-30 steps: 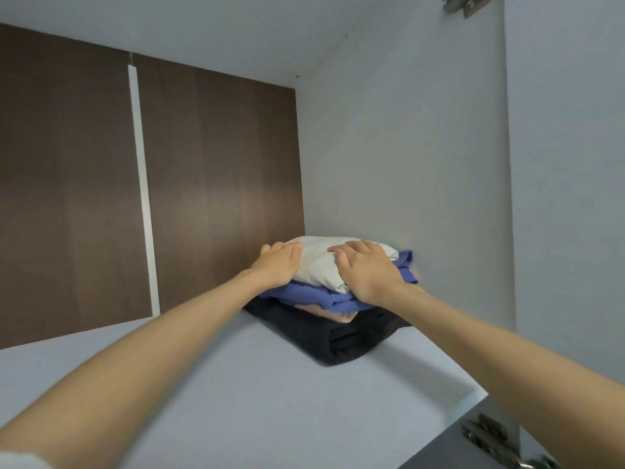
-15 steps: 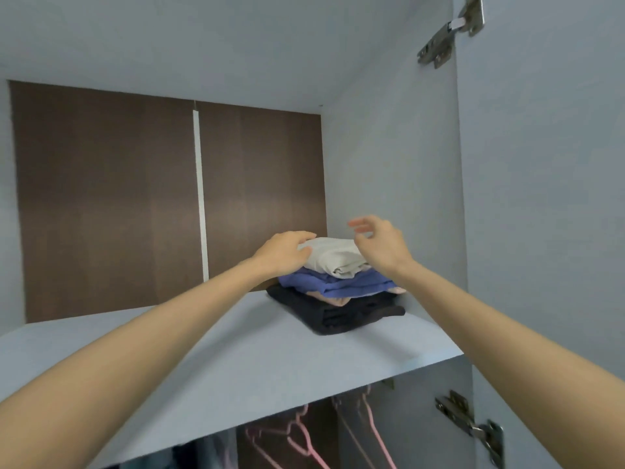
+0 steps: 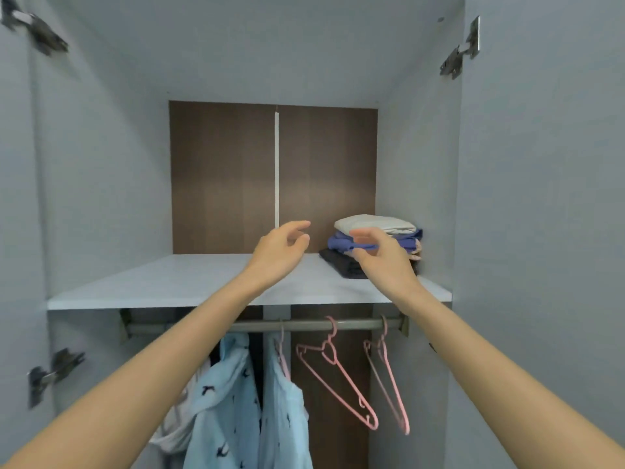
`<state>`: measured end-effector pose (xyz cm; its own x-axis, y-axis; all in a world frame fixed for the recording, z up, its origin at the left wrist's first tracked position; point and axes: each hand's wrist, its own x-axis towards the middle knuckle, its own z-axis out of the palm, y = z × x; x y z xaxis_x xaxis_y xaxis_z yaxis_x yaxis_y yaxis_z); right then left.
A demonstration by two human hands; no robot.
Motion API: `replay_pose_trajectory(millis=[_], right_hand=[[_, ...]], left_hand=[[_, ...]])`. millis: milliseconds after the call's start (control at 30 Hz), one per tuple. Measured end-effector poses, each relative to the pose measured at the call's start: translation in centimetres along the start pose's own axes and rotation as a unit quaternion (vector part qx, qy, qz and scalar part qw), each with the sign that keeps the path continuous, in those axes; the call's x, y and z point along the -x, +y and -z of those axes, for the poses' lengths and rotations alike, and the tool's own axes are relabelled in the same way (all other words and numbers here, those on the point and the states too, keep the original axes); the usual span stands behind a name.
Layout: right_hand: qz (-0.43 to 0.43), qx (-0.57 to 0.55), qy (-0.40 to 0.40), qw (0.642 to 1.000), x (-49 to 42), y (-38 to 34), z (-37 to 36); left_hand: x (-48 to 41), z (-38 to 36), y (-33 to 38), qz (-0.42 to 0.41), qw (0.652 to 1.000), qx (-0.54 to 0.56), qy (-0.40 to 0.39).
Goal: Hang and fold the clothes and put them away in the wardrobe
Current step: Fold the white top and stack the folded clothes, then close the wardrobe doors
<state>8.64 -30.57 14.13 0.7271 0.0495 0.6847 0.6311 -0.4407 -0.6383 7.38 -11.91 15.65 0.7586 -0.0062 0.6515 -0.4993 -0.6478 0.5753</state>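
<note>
A stack of folded clothes sits at the right end of the wardrobe's top shelf (image 3: 176, 286): a cream piece (image 3: 375, 223) on top, a blue one (image 3: 341, 243) under it, a black one (image 3: 341, 264) at the bottom. My left hand (image 3: 279, 252) hovers to the left of the stack with fingers relaxed, holding nothing. Partly covering the stack's front, my right hand (image 3: 382, 258) floats just before it, fingers loosely spread and empty.
Below the shelf a metal rail (image 3: 304, 324) carries a light blue patterned shirt (image 3: 233, 401) and two bare pink hangers (image 3: 338, 374). Grey wardrobe doors (image 3: 541, 231) stand open on both sides, with hinges (image 3: 461, 50) showing.
Both hands have come off the cream piece and drawn back from the stack. The view has pulled away and dropped, so the rail and hangers now show.
</note>
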Motion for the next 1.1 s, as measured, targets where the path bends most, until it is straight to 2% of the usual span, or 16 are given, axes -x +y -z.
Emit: replay_pose_trajectory(millis=[400,833,1100], right_hand=[[0.018,-0.027,-0.102,0.994,11.5,-8.3,-1.8],[0.029,-0.109,-0.149,0.982,27.1,-20.2,-6.5],[0.021,-0.124,-0.199,0.972,33.1,-24.2,-10.0]], left_hand=[[16.2,9.4,1.9,0.056,0.997,0.006,0.049],[34.6,21.9,5.7,0.075,0.990,-0.035,0.111],[42.6,27.5,5.7,0.098,0.971,-0.096,0.196]])
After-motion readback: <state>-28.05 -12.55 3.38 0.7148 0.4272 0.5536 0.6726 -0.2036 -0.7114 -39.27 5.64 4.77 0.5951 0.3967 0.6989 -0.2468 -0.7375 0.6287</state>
